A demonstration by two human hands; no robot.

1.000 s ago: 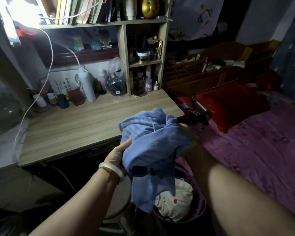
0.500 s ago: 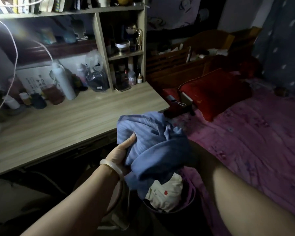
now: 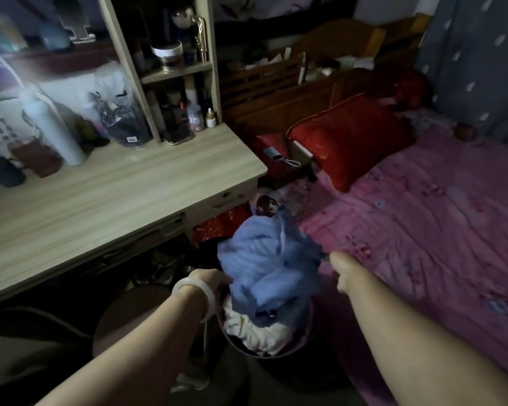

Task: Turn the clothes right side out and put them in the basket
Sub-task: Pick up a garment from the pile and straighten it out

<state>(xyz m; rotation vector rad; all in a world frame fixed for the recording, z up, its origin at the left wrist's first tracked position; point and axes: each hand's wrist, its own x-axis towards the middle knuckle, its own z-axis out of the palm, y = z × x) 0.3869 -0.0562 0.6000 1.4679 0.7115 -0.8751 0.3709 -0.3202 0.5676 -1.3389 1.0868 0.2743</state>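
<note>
Head view, blue garment (image 3: 269, 269) over basket (image 3: 279, 351), desk (image 3: 109, 197) left, bed (image 3: 423, 224) right

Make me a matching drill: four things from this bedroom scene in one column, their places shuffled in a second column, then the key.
Things
1. blue garment
2. red pillow
3. white bottle
4. white bangle

Places
A. standing on the desk
B. on the left wrist
C. bunched over the basket, above a white garment
D. lying at the head of the pink bedspread

Pairs: 1-C, 2-D, 3-A, 4-B
</note>
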